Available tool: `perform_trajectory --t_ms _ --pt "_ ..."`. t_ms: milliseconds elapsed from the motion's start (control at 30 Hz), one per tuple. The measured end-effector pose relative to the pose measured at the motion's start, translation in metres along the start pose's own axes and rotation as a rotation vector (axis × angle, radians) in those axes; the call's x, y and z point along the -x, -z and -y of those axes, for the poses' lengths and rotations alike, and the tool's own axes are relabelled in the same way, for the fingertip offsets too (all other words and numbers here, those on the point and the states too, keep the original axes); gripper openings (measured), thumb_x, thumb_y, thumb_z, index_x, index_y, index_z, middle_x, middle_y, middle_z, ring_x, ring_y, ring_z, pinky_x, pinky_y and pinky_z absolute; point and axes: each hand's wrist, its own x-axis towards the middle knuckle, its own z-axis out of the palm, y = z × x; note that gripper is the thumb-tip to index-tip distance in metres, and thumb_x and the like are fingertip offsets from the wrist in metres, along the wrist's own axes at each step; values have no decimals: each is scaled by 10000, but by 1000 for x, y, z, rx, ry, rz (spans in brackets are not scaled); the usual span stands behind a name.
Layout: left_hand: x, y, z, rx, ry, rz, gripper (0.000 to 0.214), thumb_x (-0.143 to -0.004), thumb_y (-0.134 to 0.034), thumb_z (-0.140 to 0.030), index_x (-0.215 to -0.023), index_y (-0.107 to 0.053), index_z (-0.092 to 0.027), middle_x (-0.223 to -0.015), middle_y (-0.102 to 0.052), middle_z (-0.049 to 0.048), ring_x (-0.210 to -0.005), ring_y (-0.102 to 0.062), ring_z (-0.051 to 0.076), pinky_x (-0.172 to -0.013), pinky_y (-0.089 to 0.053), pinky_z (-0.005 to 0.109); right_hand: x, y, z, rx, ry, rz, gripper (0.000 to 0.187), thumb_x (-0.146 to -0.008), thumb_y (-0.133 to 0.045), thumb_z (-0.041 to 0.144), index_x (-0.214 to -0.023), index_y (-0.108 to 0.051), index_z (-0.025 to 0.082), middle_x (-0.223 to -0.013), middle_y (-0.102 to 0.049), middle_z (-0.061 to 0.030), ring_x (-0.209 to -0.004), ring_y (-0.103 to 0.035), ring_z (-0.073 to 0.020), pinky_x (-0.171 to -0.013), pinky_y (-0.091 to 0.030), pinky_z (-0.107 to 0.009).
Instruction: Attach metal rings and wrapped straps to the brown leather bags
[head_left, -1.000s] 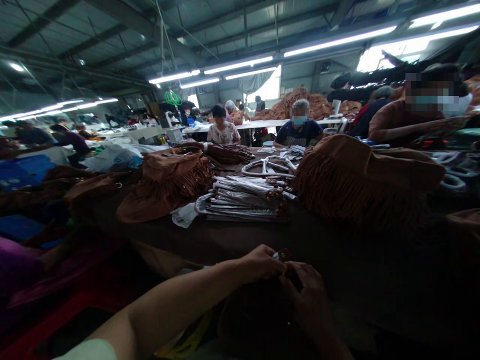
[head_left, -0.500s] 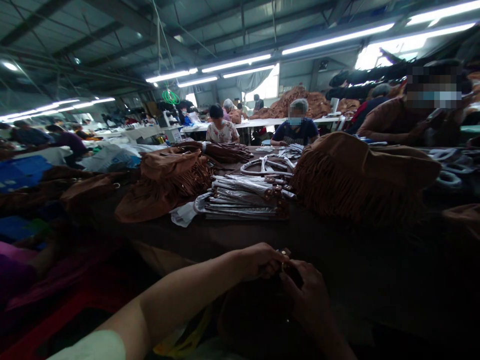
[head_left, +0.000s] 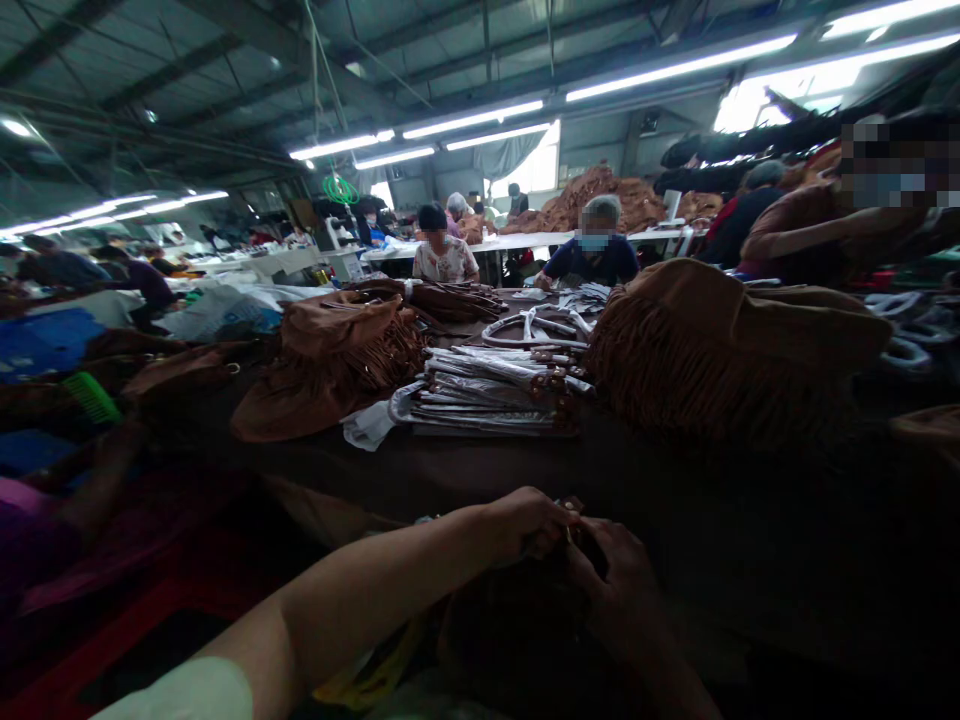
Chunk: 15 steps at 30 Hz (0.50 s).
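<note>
Close to my body, my left hand (head_left: 525, 522) pinches a small brown strap end with a gold-coloured metal fitting (head_left: 573, 506). Touching the same piece from the other side is my right hand (head_left: 621, 562), its thumb and fingers bent around it. Below them a dark brown bag (head_left: 510, 625) lies in deep shadow, so its outline and its join to the strap end are hard to make out. Beyond my hands, a stack of bag handles (head_left: 487, 390) in white wrapping with brown ends lies on the dark table (head_left: 465, 470).
Brown fringed bags are heaped at the left (head_left: 337, 345) and right (head_left: 720, 350). A wrapped handle loop (head_left: 532, 328) lies behind the stack. At left, a co-worker's hand (head_left: 116, 455) is near a green comb (head_left: 91, 398). Other people sit across the table.
My hands stay almost in place around the strap end. The green comb at the left has come up into clearer view. The person at the far right has shifted rightward with an arm raised.
</note>
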Motion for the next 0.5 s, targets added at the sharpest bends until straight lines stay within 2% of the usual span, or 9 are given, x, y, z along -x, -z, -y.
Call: perform_trajectory --t_ms 100,267,433,500 --pt "1 -1 -3 -1 49 44 341 -633 -757 -359 -608 -484 -155 -445 -343 -86 -369 -268 45 -394 -200 200 1 -3 2 -29 -45 -12 266 -886 -499 384 -1055 -607 208 -1038 -643 -66 -994 -559 -240 -916 -386 -427" --pt "10 0 0 8 23 34 332 -662 -731 -413 -665 -530 -149 -447 -366 -77 -385 -302 58 -407 -231 203 1 -3 6 -64 -108 -31 285 -870 -498 421 -1023 -625 217 -975 -651 -57 -932 -574 -244 -848 -427 -410" --pt "15 3 8 13 -75 77 348 -575 -790 -366 -708 -574 -129 -454 -369 -85 -380 -291 43 -414 -193 197 1 -6 3 -19 -53 -51 293 -873 -501 425 -1027 -638 216 -997 -672 -63 -940 -591 -249 -865 -427 -424" --pt "14 4 10 23 -111 55 349 -562 -801 -357 -690 -574 -125 -446 -354 -90 -378 -274 35 -414 -177 193 1 -8 -1 12 -16 -56 305 -867 -515 433 -1039 -638 214 -1011 -679 -68 -952 -599 -253 -877 -425 -433"
